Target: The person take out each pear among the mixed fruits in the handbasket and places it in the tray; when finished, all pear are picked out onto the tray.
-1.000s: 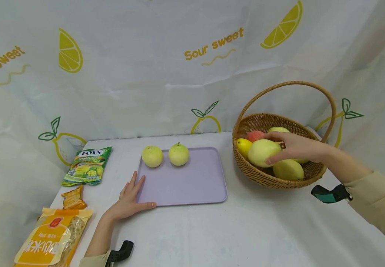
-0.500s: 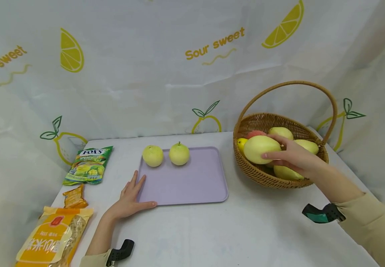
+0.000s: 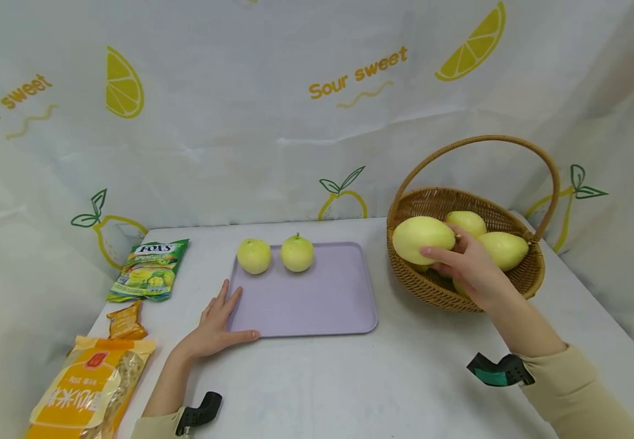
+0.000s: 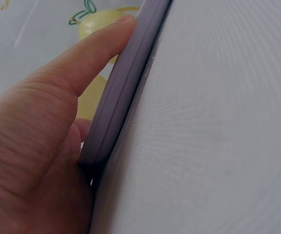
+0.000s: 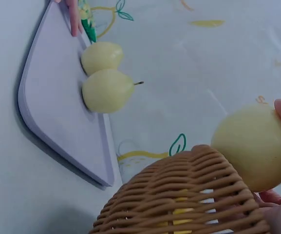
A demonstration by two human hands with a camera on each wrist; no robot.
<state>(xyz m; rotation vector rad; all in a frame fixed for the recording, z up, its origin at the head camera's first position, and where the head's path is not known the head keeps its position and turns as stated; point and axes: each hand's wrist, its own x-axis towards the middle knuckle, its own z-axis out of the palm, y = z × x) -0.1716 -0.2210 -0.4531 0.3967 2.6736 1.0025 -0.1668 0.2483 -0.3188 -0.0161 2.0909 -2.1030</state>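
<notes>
My right hand (image 3: 473, 268) grips a pale yellow pear (image 3: 423, 240) at the left part of the wicker basket (image 3: 443, 299). In the right wrist view, the held pear (image 5: 254, 146) shows beyond the basket's rim, with the thumb on it. Two more pears, a left one (image 3: 254, 256) and a right one (image 3: 297, 253), sit along the back of the lilac tray (image 3: 306, 305). With fingers spread and fairly straight, my left hand (image 3: 212, 329) rests at the tray's front left corner. The left wrist view shows its thumb against the tray's rim (image 4: 113, 102).
Several other pears lie in the basket, among them a right-hand one (image 3: 506, 250). Its tall handle (image 3: 492, 139) arches above. Along the table's left side are a green candy bag (image 3: 149, 271), a small orange packet (image 3: 126, 322) and a big yellow snack bag (image 3: 88, 390).
My right hand has lifted the pear and carried it left over the basket, now hiding the red fruit and the lemon. The left hand stays by the tray. The head view has shifted slightly.
</notes>
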